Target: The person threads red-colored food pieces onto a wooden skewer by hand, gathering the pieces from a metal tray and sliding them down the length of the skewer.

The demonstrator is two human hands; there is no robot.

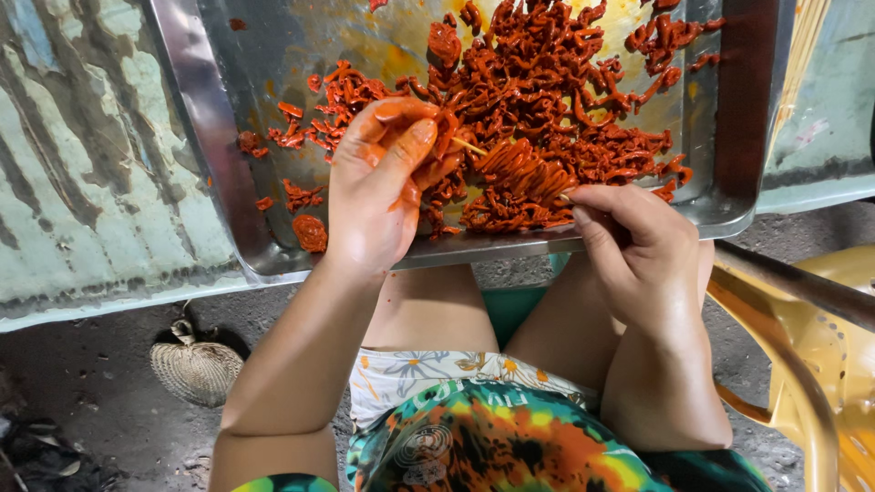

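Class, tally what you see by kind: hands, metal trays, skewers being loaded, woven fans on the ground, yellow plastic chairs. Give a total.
Hands: 2, left hand and right hand
Metal tray: 1
Skewer: 1
Woven fan: 1
Yellow chair: 1
Total: 6

Half-loaded skewer of red-marinated meat strips, lying level over tray

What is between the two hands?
In the head view, a thin wooden skewer packed with red marinated meat strips spans from the left hand to the right hand, above the metal tray.
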